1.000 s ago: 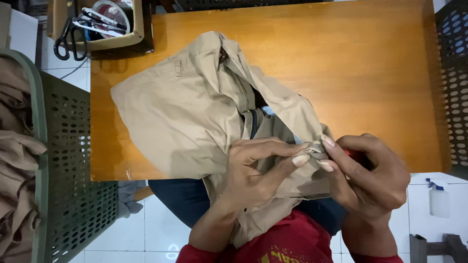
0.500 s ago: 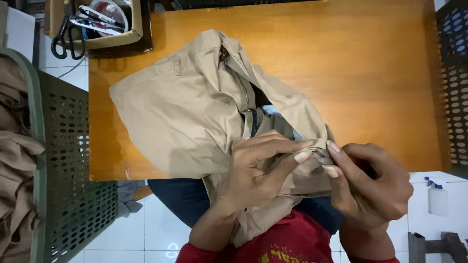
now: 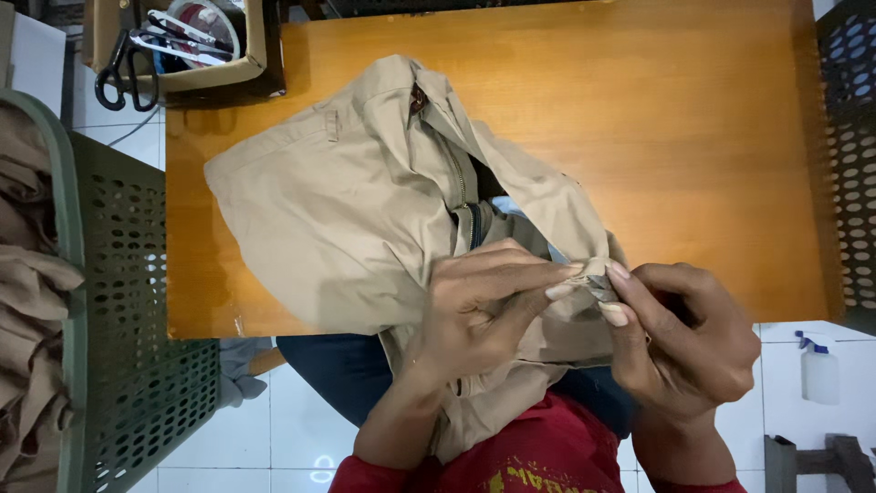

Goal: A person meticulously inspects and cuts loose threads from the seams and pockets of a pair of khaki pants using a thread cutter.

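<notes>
Both hands have slid a bit lower; the left hand (image 3: 474, 315) and right hand (image 3: 680, 342) pinch one small fold of the tan jacket (image 3: 356, 210), which lies on the wooden table (image 3: 657, 110); the fold stays gripped.

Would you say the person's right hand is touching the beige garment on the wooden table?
Touching. The head view shows the right hand pinching a bunched fold of the beige garment between thumb and fingertips, with the left hand gripping beside it.
</notes>
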